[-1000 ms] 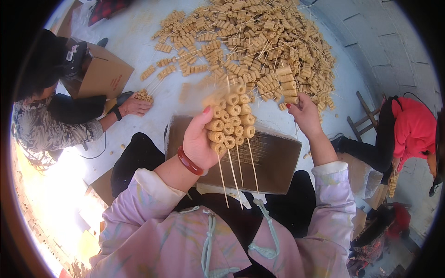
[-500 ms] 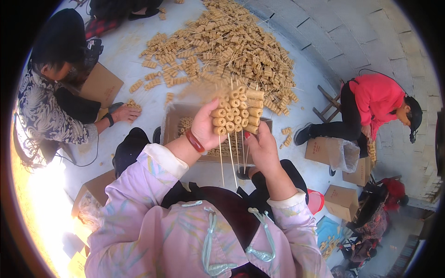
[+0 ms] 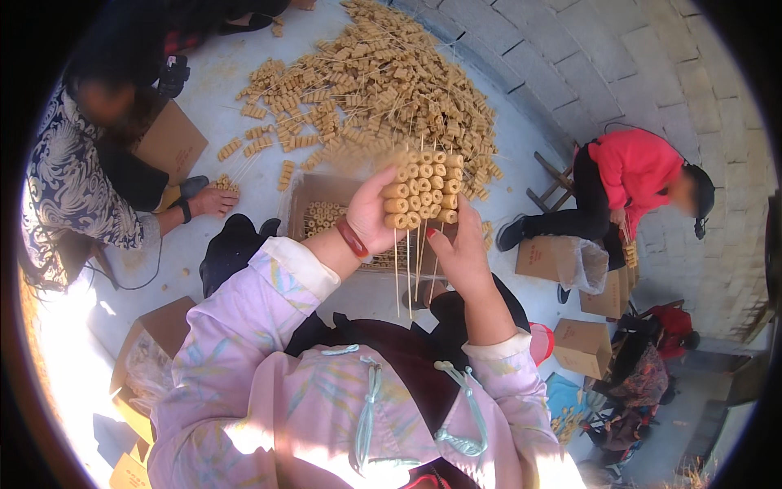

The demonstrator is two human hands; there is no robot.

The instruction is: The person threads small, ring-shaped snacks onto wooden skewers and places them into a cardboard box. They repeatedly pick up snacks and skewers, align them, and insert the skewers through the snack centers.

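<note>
Both hands on a bundle of skewers [image 3: 423,189] above the open box [image 3: 303,200].
Left hand [image 3: 373,213] fingers curl closed around the stacked pieces' left side; right hand [image 3: 460,253] fingers pinch the sticks just below, right side.

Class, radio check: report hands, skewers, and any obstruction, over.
Left hand gripping skewer bunch upright. Right hand touching its right side. Open box and big skewer pile beyond; nothing in the way.
</note>
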